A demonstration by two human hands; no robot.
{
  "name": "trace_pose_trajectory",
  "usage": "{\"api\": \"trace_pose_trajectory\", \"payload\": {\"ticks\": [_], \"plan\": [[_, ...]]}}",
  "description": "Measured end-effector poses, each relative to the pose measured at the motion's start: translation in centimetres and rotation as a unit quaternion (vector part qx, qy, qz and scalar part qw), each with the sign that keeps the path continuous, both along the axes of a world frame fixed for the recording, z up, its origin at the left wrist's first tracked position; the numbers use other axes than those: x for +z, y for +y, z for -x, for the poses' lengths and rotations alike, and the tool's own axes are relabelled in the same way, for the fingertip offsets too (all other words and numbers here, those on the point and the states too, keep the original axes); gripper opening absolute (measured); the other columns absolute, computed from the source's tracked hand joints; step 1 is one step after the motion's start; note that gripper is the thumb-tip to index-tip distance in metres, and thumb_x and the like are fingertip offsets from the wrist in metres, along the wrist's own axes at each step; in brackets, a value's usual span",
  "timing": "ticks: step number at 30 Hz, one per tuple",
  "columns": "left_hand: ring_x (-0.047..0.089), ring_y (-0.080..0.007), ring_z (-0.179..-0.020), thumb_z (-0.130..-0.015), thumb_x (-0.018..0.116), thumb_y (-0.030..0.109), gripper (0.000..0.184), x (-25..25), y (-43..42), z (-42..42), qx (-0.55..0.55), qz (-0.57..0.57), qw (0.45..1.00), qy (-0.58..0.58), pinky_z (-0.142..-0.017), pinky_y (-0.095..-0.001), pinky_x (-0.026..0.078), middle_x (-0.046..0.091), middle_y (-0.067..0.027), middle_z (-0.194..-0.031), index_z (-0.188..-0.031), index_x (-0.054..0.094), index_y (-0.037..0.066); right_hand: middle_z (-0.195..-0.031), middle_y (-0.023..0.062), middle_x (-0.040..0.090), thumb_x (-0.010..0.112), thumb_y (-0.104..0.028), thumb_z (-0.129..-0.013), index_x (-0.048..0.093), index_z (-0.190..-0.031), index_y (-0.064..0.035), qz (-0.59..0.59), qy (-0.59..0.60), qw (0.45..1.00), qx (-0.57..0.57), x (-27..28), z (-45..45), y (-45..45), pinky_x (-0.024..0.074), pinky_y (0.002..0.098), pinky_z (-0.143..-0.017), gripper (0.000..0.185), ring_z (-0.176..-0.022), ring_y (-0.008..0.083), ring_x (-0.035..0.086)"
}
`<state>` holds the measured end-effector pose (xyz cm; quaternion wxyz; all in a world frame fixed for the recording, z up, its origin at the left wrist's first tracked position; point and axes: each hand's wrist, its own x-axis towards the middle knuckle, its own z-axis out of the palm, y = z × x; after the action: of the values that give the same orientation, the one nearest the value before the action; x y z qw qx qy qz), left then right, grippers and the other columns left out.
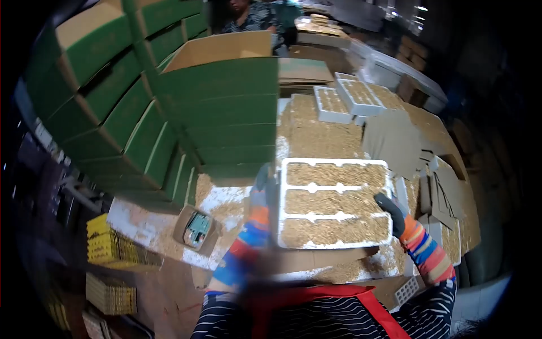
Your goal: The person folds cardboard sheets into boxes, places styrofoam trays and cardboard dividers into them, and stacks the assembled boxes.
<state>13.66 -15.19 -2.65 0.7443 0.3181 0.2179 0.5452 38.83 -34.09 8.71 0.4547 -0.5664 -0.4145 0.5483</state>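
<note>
A white foam tray (336, 216) with three long rows of brown husk-like filling lies in front of my body. My right hand (393, 213), in a dark glove, grips its right edge, thumb over the rim. My left hand (261, 183) is at the tray's left side, blurred and partly cut off by a seam in the picture, so its fingers do not show. Striped knitted sleeves cover both forearms. Under the tray's front edge a brown cardboard piece (316, 259) shows.
Green cartons (226, 82) stand stacked at the left. More foam trays (332, 104) lie at the back right, near loose cardboard (392, 141). A small box (196, 229) sits left. Yellow stacked trays (104, 243) stand lower left. A person (254, 20) is behind the cartons.
</note>
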Motion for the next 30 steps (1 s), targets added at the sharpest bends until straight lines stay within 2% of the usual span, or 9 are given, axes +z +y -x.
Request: {"api": "trace_pose_trajectory", "payload": {"ticks": [2,5,7,11,13,16,22,27,30], "plan": [[0.052,-0.0183,-0.099,-0.087,0.05,0.005,0.037,-1.4,1.2,-0.5,0.09,-0.125,0.967,0.201,-0.086,-0.0273,0.043,0.054,-0.0092,-0.115,-0.123,0.045,-0.002,-0.116,0.0091,0.054,0.044,-0.029,-0.09,0.042,-0.125,0.0012,0.006,0.044,0.998,-0.035,-1.2,0.3,0.0,0.0381,0.0314,-0.095,0.046,-0.105,0.0178,0.052],[0.048,-0.0123,-0.103,-0.085,0.054,0.002,0.04,-1.4,0.7,-1.7,0.079,-0.057,0.995,0.031,-0.089,-0.024,0.039,0.052,-0.0076,-0.119,-0.124,0.045,0.0,-0.118,0.0109,0.053,0.045,-0.027,-0.09,0.043,-0.124,0.0009,0.033,0.088,0.995,-0.029,-2.0,0.0,0.1,0.0415,0.0325,-0.092,0.044,-0.106,0.0171,0.051],[0.049,-0.012,-0.103,-0.085,0.054,0.002,0.04,-1.0,0.3,-0.8,0.067,-0.092,0.991,0.063,-0.09,-0.0246,0.04,0.052,-0.0069,-0.119,-0.124,0.046,0.001,-0.119,0.0119,0.052,0.045,-0.019,-0.09,0.043,-0.125,0.0,-0.121,-0.225,0.965,0.058,-3.2,-0.3,0.6,0.0383,0.0317,-0.094,0.039,-0.106,0.0177,0.05],[0.053,-0.0154,-0.101,-0.087,0.052,0.008,0.031,-0.2,0.4,6.2,0.137,-0.149,0.937,0.286,-0.089,-0.0278,0.041,0.057,-0.009,-0.112,-0.117,0.053,0.003,-0.118,0.0122,0.048,0.064,-0.01,-0.079,0.037,-0.129,-0.0026,0.003,-0.192,0.978,-0.086,-11.0,-4.9,4.4,0.0362,0.0313,-0.094,0.058,-0.107,0.02,0.048],[0.055,-0.0175,-0.099,-0.087,0.047,0.007,0.029,-1.1,0.9,12.0,0.254,-0.122,0.867,0.411,-0.087,-0.0289,0.042,0.06,-0.0101,-0.107,-0.114,0.056,0.004,-0.126,0.0164,0.043,0.061,-0.01,-0.079,0.035,-0.13,-0.0016,-0.139,-0.279,0.937,-0.157,-8.2,0.4,3.8,0.0319,0.036,-0.099,0.058,-0.116,0.0248,0.042],[0.056,-0.0305,-0.099,-0.083,0.052,0.028,0.038,-5.0,1.9,21.4,0.192,-0.011,0.659,0.727,-0.085,-0.0369,0.043,0.06,-0.0174,-0.106,-0.113,0.055,0.006,-0.109,0.0211,0.048,0.066,-0.025,-0.067,0.053,-0.102,-0.0013,-0.205,-0.714,0.667,0.05,-0.3,4.9,3.9,0.0372,0.0483,-0.087,0.044,-0.105,0.0414,0.042],[0.055,-0.0372,-0.097,-0.086,0.044,0.034,0.035,-15.8,6.0,27.3,0.033,-0.15,0.44,0.885,-0.083,-0.0425,0.044,0.06,-0.02,-0.1,-0.097,0.06,0.005,-0.11,0.0216,0.055,0.055,-0.048,-0.077,0.055,-0.11,-0.0001,0.04,-0.605,0.721,0.335,-6.7,2.5,6.8,0.0411,0.0415,-0.089,0.058,-0.103,0.0338,0.052],[0.058,-0.0357,-0.086,-0.07,0.067,0.024,0.025,-12.8,5.9,26.4,0.216,-0.07,0.476,0.85,-0.077,-0.0426,0.045,0.063,-0.018,-0.087,-0.085,0.063,0.004,-0.095,0.0172,0.063,0.056,-0.051,-0.075,0.058,-0.111,-0.0086,-0.191,-0.451,0.872,-0.007,-2.0,-6.6,11.5,0.0457,0.0395,-0.078,0.056,-0.088,0.0305,0.06],[0.058,-0.0375,-0.078,-0.067,0.071,0.023,0.028,-14.0,6.7,26.8,0.281,-0.107,0.47,0.83,-0.07,-0.0423,0.045,0.063,-0.0177,-0.079,-0.084,0.062,0.003,-0.108,0.0154,0.059,0.055,-0.055,-0.073,0.057,-0.112,-0.0097,-0.107,-0.709,0.661,-0.223,-7.6,-20.1,15.8,0.0416,0.043,-0.084,0.06,-0.102,0.031,0.053]]}}
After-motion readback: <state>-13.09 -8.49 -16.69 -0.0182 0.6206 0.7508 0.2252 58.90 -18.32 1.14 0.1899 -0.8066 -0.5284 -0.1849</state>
